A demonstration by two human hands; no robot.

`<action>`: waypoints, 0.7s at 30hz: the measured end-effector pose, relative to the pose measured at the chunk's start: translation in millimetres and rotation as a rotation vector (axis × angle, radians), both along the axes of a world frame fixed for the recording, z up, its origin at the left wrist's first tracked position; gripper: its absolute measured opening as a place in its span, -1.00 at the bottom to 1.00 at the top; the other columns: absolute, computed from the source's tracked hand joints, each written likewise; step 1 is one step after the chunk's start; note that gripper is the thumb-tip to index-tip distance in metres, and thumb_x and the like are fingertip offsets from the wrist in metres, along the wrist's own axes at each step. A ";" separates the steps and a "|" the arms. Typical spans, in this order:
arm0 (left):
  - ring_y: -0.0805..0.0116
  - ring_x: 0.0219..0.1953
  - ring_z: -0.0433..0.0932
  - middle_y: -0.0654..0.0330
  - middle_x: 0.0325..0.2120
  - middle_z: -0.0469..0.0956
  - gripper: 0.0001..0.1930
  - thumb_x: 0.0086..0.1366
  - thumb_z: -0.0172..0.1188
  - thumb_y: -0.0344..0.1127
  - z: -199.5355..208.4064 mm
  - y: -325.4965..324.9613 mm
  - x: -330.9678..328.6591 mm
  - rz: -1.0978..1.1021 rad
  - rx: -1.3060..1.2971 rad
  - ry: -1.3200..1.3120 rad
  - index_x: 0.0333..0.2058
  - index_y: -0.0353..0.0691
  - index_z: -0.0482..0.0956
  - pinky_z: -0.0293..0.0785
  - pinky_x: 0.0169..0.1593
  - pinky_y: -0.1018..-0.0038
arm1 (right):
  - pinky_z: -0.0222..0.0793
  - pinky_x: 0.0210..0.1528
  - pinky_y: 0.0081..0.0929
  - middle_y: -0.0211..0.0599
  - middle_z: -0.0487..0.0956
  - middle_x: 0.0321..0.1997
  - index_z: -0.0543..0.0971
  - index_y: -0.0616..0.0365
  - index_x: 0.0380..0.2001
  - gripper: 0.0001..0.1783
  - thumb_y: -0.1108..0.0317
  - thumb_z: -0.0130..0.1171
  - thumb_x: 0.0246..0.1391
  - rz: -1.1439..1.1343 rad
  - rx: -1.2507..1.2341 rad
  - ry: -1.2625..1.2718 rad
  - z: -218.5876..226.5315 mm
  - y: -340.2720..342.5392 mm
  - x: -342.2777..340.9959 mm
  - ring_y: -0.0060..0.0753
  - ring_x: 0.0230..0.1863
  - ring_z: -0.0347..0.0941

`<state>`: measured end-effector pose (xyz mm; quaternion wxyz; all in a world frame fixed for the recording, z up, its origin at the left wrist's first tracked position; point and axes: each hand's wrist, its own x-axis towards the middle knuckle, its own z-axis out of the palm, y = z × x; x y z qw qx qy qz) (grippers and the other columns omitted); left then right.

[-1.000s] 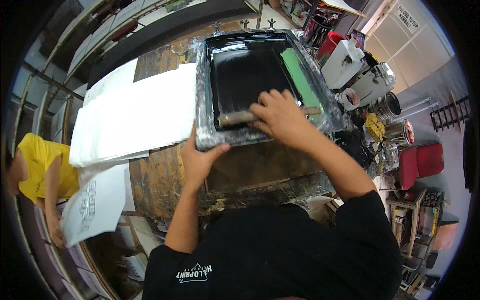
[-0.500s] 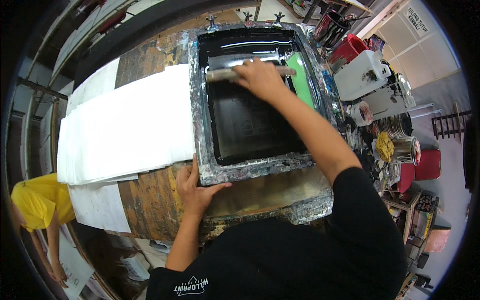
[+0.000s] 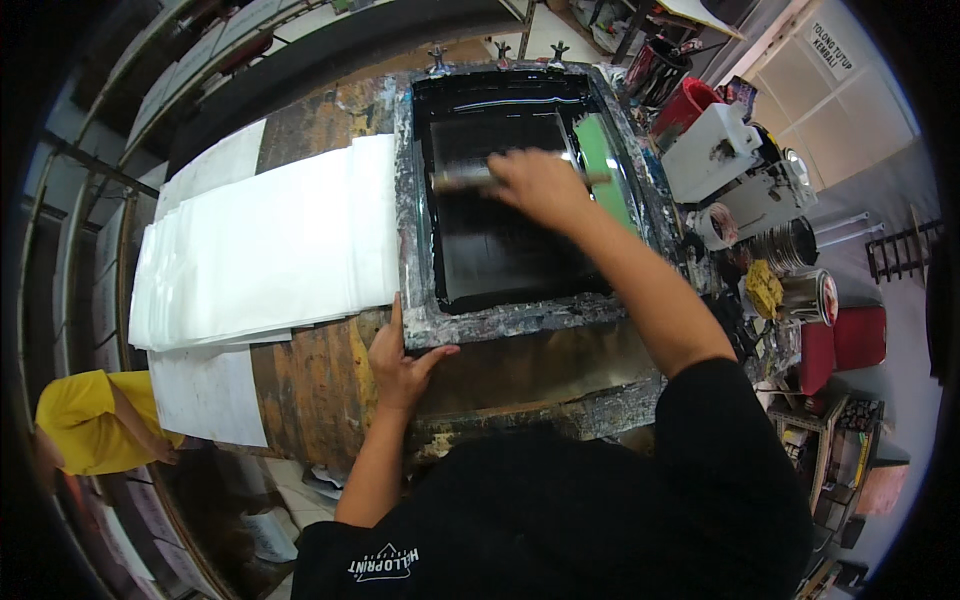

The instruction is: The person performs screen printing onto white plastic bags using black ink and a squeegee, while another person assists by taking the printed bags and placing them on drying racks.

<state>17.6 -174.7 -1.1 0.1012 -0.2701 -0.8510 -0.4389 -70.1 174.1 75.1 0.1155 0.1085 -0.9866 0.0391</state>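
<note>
A screen-printing frame (image 3: 510, 328) coated in dried ink lies on the table, its mesh covered with wet black ink (image 3: 500, 250) around a lighter rectangle. My right hand (image 3: 540, 185), blurred by motion, is closed around the wooden handle of a squeegee (image 3: 458, 183) laid across the mesh. The blade is hidden under the handle. At the frame's near left corner rests my left hand (image 3: 398, 368), thumb and forefinger spread along its two edges. Green film (image 3: 603, 165) shows along the right side of the mesh. A stack of white sheets (image 3: 260, 250) lies against the frame's left side.
Wing-nut clamps (image 3: 437, 60) stand at the frame's far edge. To the right crowd a white jug (image 3: 708, 145), a red bucket (image 3: 688, 105), a tin can (image 3: 808, 295) and a yellow sponge (image 3: 763, 288). A person in a yellow shirt (image 3: 95, 420) is by racks at left.
My right hand has drawn the squeegee nearer across the mesh. My left hand stays at the frame corner. The person in yellow has shifted, and the sheet they held is out of their visible hand.
</note>
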 end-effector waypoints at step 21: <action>-0.23 0.66 -0.13 -0.28 0.57 0.06 0.21 0.31 0.10 0.59 52.5 60.2 -13.3 0.070 -0.633 0.005 0.51 -0.48 0.17 -0.71 0.47 -0.54 | 0.25 0.11 -0.11 -0.15 0.68 -0.23 0.67 0.11 -0.12 -0.61 0.00 0.23 0.27 -0.076 0.067 0.561 219.3 -45.6 60.7 0.00 -0.15 0.59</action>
